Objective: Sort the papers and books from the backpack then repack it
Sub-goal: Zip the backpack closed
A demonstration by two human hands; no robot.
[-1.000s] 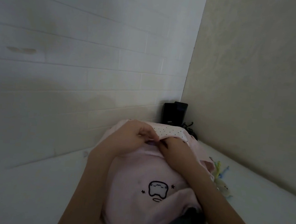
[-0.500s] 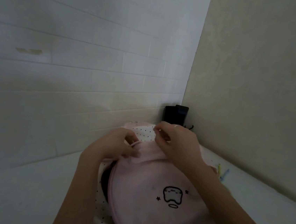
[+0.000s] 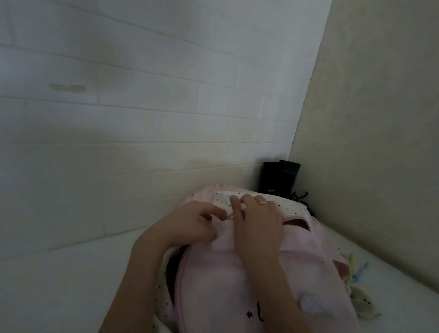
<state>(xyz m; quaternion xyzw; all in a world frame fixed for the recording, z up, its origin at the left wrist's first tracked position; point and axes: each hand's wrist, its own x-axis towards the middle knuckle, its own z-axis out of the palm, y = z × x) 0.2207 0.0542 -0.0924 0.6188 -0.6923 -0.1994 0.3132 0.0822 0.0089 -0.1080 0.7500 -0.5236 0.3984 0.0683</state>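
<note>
Backpack (image 3: 267, 293) lying near table's (image 3: 51, 284) far right corner, partly unzipped. Left hand (image 3: 193, 226) pinching pink flap edge; right hand (image 3: 257, 224) resting flat on top, fingers spread. No papers or books out; sorting seemingly ahead.

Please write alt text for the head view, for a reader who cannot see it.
Two hands work at the top of a pink backpack on a white surface: the left hand pinches the fabric, the right hand lies across the opening. A black box stands in the corner behind.
</note>
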